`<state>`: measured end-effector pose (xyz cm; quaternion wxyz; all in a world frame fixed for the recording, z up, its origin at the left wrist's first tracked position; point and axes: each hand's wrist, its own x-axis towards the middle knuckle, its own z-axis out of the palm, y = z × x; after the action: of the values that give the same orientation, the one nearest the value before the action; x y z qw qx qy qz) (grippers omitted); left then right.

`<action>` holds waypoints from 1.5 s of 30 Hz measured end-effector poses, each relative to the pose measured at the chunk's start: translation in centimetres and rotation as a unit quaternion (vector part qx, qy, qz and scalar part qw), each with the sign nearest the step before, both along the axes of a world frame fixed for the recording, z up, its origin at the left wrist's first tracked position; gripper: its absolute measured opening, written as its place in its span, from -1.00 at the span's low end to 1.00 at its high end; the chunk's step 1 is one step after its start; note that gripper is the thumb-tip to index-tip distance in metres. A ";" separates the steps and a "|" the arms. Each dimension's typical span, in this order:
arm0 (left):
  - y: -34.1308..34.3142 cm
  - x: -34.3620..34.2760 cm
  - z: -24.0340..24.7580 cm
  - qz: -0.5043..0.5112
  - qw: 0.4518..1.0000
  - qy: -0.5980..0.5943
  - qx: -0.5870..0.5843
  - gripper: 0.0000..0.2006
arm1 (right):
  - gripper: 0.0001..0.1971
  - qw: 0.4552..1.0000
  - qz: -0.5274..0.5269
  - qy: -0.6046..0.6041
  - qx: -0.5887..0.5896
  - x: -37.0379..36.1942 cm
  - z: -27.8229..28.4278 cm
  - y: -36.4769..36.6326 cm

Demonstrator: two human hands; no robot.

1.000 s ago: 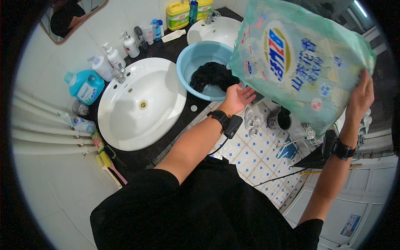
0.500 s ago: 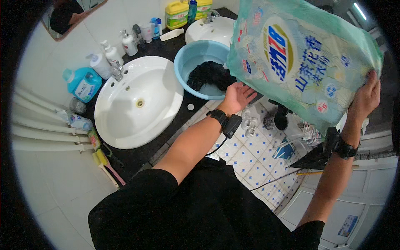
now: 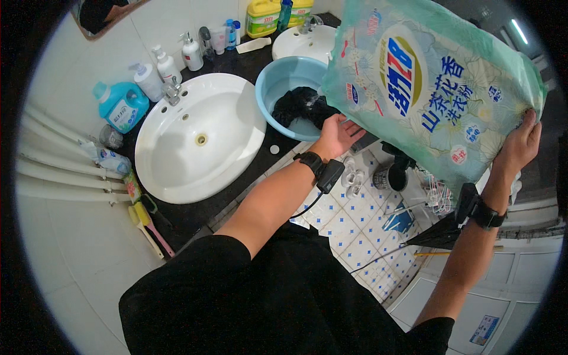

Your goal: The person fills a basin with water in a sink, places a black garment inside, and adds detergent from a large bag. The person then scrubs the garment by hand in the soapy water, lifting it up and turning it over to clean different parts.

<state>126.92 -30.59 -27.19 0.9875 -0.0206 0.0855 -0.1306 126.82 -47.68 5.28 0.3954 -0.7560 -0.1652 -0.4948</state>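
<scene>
A large, pale green plastic bag of laundry powder (image 3: 408,89) is tilted with its left end over the light blue basin (image 3: 266,89). My right hand (image 3: 520,142) grips the bag's lower right side, fingers partly hidden behind it. My left hand (image 3: 338,139) is palm up under the bag's lower left edge and supports it, its fingers fairly straight. In the basin lies wet-looking black cloth (image 3: 290,106) with a whitish patch on top. The bag's mouth is hard to make out.
A white sink (image 3: 228,136) and a second sink (image 3: 290,44) are set in the black counter (image 3: 251,56). Pump bottles (image 3: 165,65), a blue detergent jug (image 3: 121,109) and brushes (image 3: 151,228) stand or lie around. Shoes (image 3: 354,177) and a black bucket (image 3: 390,177) are on the tiled floor.
A whitish patch has appeared on the black cloth in the basin. My hands and the bag hold nearly the same pose, while the view has shifted slightly.
</scene>
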 end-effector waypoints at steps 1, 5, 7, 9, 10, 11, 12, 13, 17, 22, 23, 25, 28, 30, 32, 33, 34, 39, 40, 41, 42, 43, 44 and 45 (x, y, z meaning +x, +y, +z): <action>0.0 0.1 0.0 -0.006 1.000 0.007 -0.002 -0.73 | -0.73 1.000 0.003 0.001 -0.001 0.4 0.0 -0.4; 0.0 0.3 -1.4 -0.006 1.000 -0.007 -0.002 -0.70 | -0.76 0.998 0.051 0.039 0.007 -0.1 -0.6 1.2; -0.5 0.5 -1.5 -0.027 0.999 0.008 -0.028 -0.69 | -0.77 0.976 0.032 0.126 -0.177 0.6 -0.1 -1.1; -0.3 0.5 -1.8 -0.048 0.997 0.025 -0.051 -0.67 | -0.76 0.973 0.008 0.143 -0.180 0.7 -0.3 -0.7; -0.5 0.5 -1.8 -0.032 0.998 0.015 -0.043 -0.67 | -0.76 0.989 0.025 0.098 -0.107 -0.1 -0.5 0.6; -0.6 0.5 -1.8 -0.015 0.999 0.005 -0.036 -0.67 | -0.76 0.997 0.042 0.052 -0.033 -0.4 -0.5 1.4; -0.5 0.6 -2.1 -0.014 0.999 0.006 -0.037 -0.67 | -0.76 0.985 0.047 0.091 -0.138 0.0 -0.3 0.7; -0.4 0.8 -2.4 -0.026 0.998 0.006 -0.051 -0.67 | -0.76 0.985 0.048 0.092 -0.139 0.3 -0.5 0.2; -0.6 0.3 -0.6 -0.032 0.998 0.011 -0.048 -0.66 | -0.75 0.992 0.024 0.074 -0.101 0.6 -0.3 -1.0; -0.6 0.5 -0.4 -0.048 0.997 0.010 -0.054 -0.67 | -0.74 0.984 0.006 0.105 -0.142 0.2 0.5 -1.2; -0.6 0.4 0.0 -0.051 0.998 0.000 -0.047 -0.67 | -0.74 0.970 -0.008 0.146 -0.192 0.2 0.9 -1.6; -0.8 0.6 -0.2 -0.043 0.998 -0.015 -0.039 -0.68 | -0.74 0.998 0.036 0.045 -0.027 -0.6 0.0 0.2; -0.8 0.6 -0.4 -0.049 0.998 -0.023 -0.035 -0.70 | -0.74 0.979 0.013 0.117 -0.168 -1.0 0.7 -0.7; -0.9 0.6 -0.2 -0.064 0.997 -0.019 -0.042 -0.70 | -0.74 0.999 0.005 0.044 -0.014 -1.5 0.1 0.1; -1.2 0.7 0.1 -0.047 0.997 -0.056 -0.020 -0.71 | -0.74 0.993 0.018 0.094 -0.068 -1.4 0.8 -1.0; -1.2 0.6 0.3 -0.050 0.997 -0.056 -0.020 -0.71 | -0.74 0.981 0.030 0.148 -0.118 -1.5 1.1 -1.8; -1.2 0.4 0.5 -0.054 0.997 -0.028 -0.037 -0.71 | -0.73 0.975 -0.044 0.124 -0.179 -1.7 1.4 -2.4; -1.5 0.5 -1.4 -0.032 0.997 -0.020 -0.069 -0.70 | -0.72 0.987 0.030 0.136 -0.084 -1.9 0.1 -1.9; -1.6 0.8 -1.9 -0.027 0.997 -0.015 -0.073 -0.70 | -0.72 0.994 0.012 0.095 -0.052 -2.3 -0.4 -0.7; -1.6 1.2 -2.4 -0.021 0.997 -0.009 -0.077 -0.69 | -0.72 0.998 -0.006 0.055 -0.020 -2.4 -0.7 -0.1; -1.9 1.2 -2.1 -0.028 0.997 -0.017 -0.073 -0.67 | -0.72 0.996 0.016 0.078 -0.032 -1.7 -0.5 -1.8; -1.8 0.9 -1.9 -0.030 0.997 -0.015 -0.073 -0.67 | -0.72 0.996 0.015 0.081 -0.031 -1.5 -0.5 -2.7; -1.7 0.6 -1.6 -0.037 0.997 0.005 -0.062 -0.67 | -0.71 0.994 0.022 0.099 -0.043 -1.4 -0.5 -3.3; -1.6 0.8 -1.3 -0.042 0.998 0.022 -0.052 -0.68 | -0.71 0.991 0.031 0.115 -0.056 -1.2 -0.4 -3.5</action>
<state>127.69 -32.14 -28.50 0.9766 -0.0710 0.1013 -0.1760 125.65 -51.16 4.84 0.3838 -0.8235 -0.1689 -0.3820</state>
